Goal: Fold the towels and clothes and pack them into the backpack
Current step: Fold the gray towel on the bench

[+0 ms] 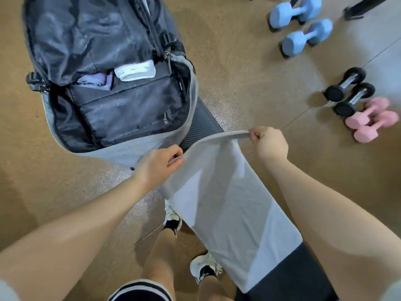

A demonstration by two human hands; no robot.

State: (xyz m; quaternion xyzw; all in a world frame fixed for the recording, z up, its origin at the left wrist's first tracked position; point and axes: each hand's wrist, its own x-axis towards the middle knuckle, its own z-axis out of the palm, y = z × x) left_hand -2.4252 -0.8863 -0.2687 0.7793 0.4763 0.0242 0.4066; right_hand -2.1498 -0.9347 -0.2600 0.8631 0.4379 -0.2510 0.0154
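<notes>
My left hand [159, 162] and right hand [270, 143] each pinch a far corner of the white towel [227, 205], stretched over the black bench's [299, 276] end, just beside the open backpack [112, 83] on the floor.

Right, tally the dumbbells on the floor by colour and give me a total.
Blue dumbbells: 2
Black dumbbells: 2
Pink dumbbells: 2
Total: 6
</notes>
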